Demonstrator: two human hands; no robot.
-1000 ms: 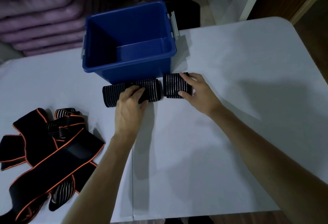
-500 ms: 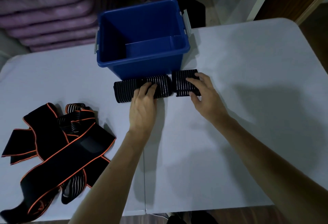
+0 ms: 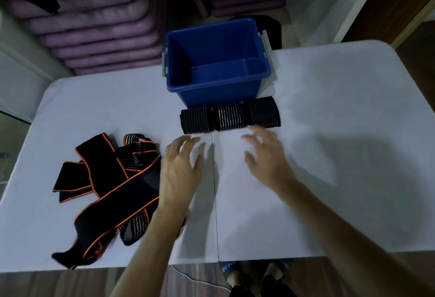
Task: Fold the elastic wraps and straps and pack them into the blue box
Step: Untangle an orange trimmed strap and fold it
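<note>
Head view shows me both hands over the white counter, neither holding anything: my left hand hovers with fingers spread and loose, and my right hand is likewise spread, its fingertips blurred just short of the folded wraps. Those wraps, black with pale ribbing, lie side by side in a row of three bundles, touching one another, right against the near wall of the blue box. I see nothing inside the box. To my left, well apart from the box, the black straps with orange edging lie tangled and unfolded, my left forearm crossing their right edge. I can read no brand or label on anything. Beyond the counter are stacked purple cushions; below its near edge I make out feet on a wooden floor.
</note>
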